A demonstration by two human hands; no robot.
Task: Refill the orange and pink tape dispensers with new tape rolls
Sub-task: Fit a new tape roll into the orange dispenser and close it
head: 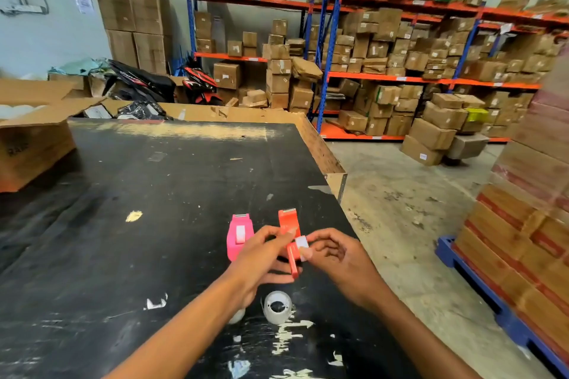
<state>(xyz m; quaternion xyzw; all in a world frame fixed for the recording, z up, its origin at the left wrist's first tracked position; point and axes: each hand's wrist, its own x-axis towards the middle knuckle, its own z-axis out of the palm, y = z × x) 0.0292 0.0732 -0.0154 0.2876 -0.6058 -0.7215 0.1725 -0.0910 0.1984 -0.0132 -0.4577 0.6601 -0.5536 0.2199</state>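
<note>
The orange tape dispenser (pixel 289 234) stands on the black table (pixel 154 194) near its right edge. My left hand (pixel 261 252) grips its side. My right hand (pixel 332 255) pinches a white tape roll (pixel 302 244) sitting in the orange dispenser. The pink tape dispenser (pixel 238 235) stands just left of it with a white roll in its slot; no hand touches it. A clear tape roll (pixel 277 306) lies flat on the table below my hands. Another white round thing (pixel 237 315) peeks out from under my left forearm.
An open cardboard box (pixel 34 138) sits on the table's far left. The table's right edge (pixel 341 191) drops to concrete floor. Stacked cartons on a blue pallet (pixel 508 317) stand at right. Shelving full of boxes lines the back wall.
</note>
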